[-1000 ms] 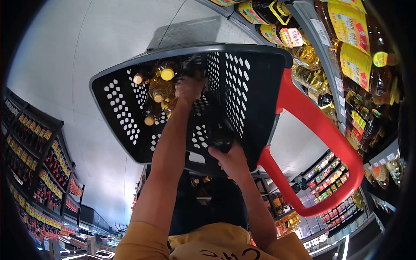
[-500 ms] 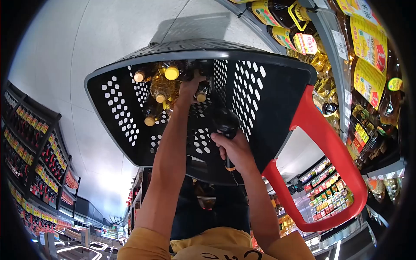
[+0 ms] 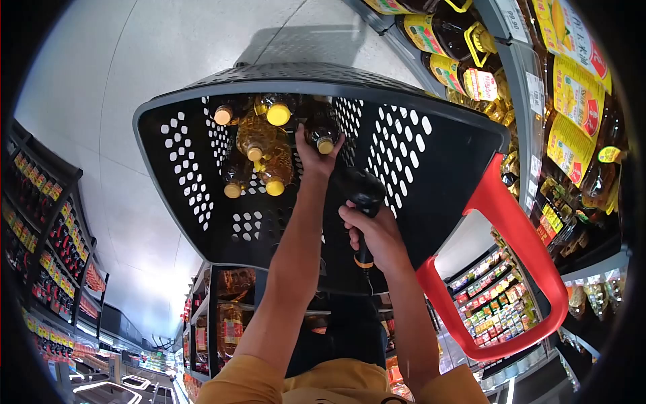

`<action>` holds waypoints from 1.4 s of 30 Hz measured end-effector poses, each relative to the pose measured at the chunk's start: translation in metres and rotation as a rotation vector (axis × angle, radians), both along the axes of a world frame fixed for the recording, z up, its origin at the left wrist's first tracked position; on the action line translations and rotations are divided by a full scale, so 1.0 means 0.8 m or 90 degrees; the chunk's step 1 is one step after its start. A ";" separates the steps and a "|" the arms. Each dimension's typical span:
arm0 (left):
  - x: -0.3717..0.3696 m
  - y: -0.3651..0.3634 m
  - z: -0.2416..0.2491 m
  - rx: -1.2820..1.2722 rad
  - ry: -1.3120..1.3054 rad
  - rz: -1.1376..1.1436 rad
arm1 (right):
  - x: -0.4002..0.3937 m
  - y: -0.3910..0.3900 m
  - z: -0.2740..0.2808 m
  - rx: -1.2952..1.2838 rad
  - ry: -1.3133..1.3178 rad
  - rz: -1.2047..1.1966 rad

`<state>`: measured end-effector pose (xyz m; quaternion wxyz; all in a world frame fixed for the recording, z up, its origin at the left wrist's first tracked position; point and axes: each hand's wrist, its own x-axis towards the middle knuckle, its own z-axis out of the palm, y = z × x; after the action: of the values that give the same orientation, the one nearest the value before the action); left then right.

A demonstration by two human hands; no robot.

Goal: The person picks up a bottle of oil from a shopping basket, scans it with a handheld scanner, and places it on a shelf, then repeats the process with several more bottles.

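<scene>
Inside the black basket [image 3: 444,135], my left hand [image 3: 317,153] is wrapped round a dark bottle [image 3: 323,126] with a pale cap, its fingers on both sides of it. Several oil bottles with yellow or pale caps stand to its left, among them a golden bottle [image 3: 254,138] and one with a bright yellow cap [image 3: 278,114]. My right hand [image 3: 377,232] grips the handle of a black handheld device [image 3: 361,190], which has an orange ring and a thin cord at its lower end, over the basket's near right part.
A red handle [image 3: 531,249] extends from the basket's right side. Shelves with large oil bottles [image 3: 568,135] rise close on the right. Dark shelves of bottles [image 3: 47,229] stand at the left. Grey floor [image 3: 155,60] shows beyond the basket.
My left hand has moved right and towards me, now round the dark bottle with its fingers visible. The bottles beside it show more fully. My right hand and the device shifted slightly right and down.
</scene>
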<state>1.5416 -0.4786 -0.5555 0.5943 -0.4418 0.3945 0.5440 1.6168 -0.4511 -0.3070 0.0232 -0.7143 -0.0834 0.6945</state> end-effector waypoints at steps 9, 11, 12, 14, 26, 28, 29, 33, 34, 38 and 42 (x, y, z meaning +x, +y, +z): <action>-0.024 -0.018 -0.009 0.063 -0.110 -0.048 | -0.010 0.024 -0.023 0.024 -0.044 0.021; -0.032 -0.024 -0.009 0.020 -0.135 -0.129 | -0.016 0.037 -0.026 0.029 -0.062 0.025; -0.032 -0.021 0.000 -0.023 -0.114 -0.161 | -0.017 0.042 -0.029 0.049 -0.069 0.068; -0.035 -0.021 -0.007 -0.025 -0.110 -0.163 | -0.027 0.053 -0.032 0.084 -0.114 0.152; -0.004 -0.006 -0.008 0.034 -0.115 0.128 | -0.024 0.068 -0.174 0.239 -0.291 0.384; 0.012 0.002 -0.005 0.035 -0.117 0.191 | -0.031 0.077 -0.170 0.284 -0.276 0.370; 0.019 0.007 -0.002 0.037 -0.117 0.223 | -0.033 0.083 -0.166 0.299 -0.263 0.361; 0.036 0.008 -0.010 0.039 -0.126 0.295 | -0.036 0.100 -0.173 0.228 -0.253 0.370; 0.036 0.002 -0.011 0.082 -0.102 0.273 | -0.037 0.103 -0.173 0.224 -0.252 0.373; 0.017 -0.012 -0.012 0.160 -0.163 0.201 | -0.032 0.096 -0.174 0.245 -0.235 0.374; -0.016 -0.007 0.007 0.089 -0.214 0.126 | -0.034 0.090 -0.160 0.263 -0.218 0.364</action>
<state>1.5290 -0.4846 -0.5499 0.6243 -0.5208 0.2060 0.5446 1.5896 -0.3792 -0.4353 -0.0420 -0.7482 -0.4199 0.5119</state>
